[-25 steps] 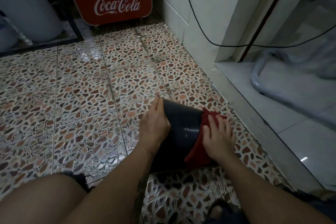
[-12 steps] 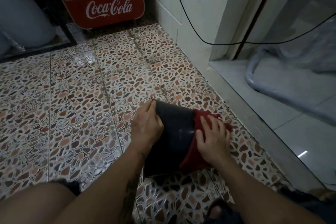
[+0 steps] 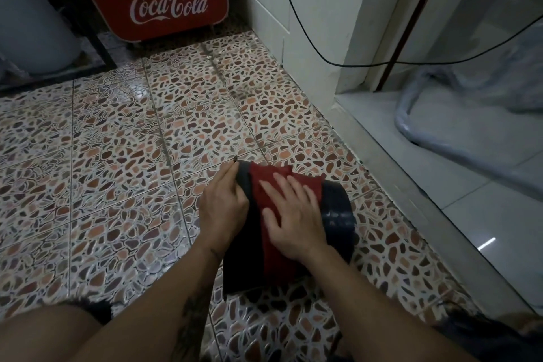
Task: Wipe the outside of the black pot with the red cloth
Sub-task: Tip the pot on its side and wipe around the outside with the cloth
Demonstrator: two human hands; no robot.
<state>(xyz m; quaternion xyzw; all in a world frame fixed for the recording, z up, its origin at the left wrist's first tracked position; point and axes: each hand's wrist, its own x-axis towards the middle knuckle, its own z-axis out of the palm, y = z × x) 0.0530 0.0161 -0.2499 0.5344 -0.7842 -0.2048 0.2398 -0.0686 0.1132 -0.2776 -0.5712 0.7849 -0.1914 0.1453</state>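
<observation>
Red cloth point(image 3: 266, 185) is lying pressed flat under the right hand point(image 3: 293, 216), spread open on the black pot point(image 3: 338, 214), lower centre of the frame on the tiled floor point(image 3: 117, 170). The left hand point(image 3: 224, 209) is gripping the pot's left edge, likely steadying it for wiping.

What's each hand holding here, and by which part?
Left hand grips the black pot at its left edge. Right hand presses flat on the red cloth, grasping nothing.

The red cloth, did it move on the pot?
Yes. The red cloth slid across the black pot toward the left hand, leaving the pot's right side bare.
</observation>
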